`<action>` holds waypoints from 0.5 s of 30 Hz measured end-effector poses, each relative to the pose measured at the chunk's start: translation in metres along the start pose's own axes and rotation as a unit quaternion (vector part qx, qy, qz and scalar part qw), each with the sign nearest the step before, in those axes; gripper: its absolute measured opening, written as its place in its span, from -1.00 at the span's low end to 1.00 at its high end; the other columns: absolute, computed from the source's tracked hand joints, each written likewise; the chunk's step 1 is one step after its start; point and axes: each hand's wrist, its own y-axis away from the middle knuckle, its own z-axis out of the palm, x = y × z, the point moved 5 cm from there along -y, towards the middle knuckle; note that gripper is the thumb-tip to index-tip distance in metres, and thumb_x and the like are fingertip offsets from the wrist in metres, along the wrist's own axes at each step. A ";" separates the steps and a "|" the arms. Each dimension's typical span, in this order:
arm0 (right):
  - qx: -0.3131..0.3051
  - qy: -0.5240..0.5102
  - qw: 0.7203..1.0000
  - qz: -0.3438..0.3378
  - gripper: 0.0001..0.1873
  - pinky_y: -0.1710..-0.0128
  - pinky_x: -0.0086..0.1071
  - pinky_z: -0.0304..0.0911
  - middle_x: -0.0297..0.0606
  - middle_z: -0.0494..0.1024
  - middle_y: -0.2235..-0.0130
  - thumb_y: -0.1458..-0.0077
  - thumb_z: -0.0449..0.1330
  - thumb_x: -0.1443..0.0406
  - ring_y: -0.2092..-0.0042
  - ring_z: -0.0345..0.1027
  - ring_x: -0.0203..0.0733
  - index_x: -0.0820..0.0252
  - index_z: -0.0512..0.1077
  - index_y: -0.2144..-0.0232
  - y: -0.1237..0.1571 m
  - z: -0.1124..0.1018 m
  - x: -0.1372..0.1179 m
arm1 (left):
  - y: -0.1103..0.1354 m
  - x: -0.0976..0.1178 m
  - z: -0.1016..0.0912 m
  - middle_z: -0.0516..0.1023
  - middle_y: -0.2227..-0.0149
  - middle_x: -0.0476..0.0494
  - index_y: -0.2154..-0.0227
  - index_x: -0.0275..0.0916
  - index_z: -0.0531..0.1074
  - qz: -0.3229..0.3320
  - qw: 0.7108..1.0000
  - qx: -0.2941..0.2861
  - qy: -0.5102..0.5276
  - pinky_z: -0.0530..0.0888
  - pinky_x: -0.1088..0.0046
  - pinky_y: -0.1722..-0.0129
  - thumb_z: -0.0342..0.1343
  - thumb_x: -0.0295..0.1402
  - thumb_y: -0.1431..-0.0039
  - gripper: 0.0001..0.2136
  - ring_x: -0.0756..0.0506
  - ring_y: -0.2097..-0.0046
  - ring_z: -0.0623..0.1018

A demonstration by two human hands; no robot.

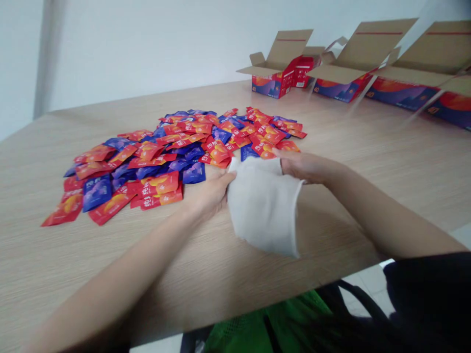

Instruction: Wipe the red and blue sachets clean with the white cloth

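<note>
A white cloth [263, 203] hangs between my two hands above the near part of the table, its lower right corner drooping. My left hand [217, 190] grips the cloth's left edge, thumb on top. At the upper right edge, my right hand [296, 165] is closed on the same cloth, with some fingers hidden behind it. Just beyond the hands lies a spread pile of small red-orange packets [160, 184] and blue-purple packets [97, 192]. The right hand's fingertips are close to the pile's right end; I cannot tell whether they touch it.
Several open cardboard boxes, red and blue outside, stand along the back right, among them a small box [267, 86] and a larger box [336, 89]. The wooden table [47, 264] ends at a near edge, with something green [272, 326] below it. A wall rises behind.
</note>
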 end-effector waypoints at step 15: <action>-0.018 0.135 0.990 0.026 -0.78 0.41 -0.37 0.27 -0.40 0.45 0.48 -0.04 0.25 0.14 0.41 0.39 -0.24 0.16 0.39 0.45 0.019 0.005 0.024 | 0.006 -0.054 -0.012 0.61 0.09 -0.18 -0.02 -0.24 0.39 -0.055 0.993 -0.103 0.033 0.51 0.38 0.10 0.23 -0.43 -0.09 -0.60 -0.10 0.13 0.61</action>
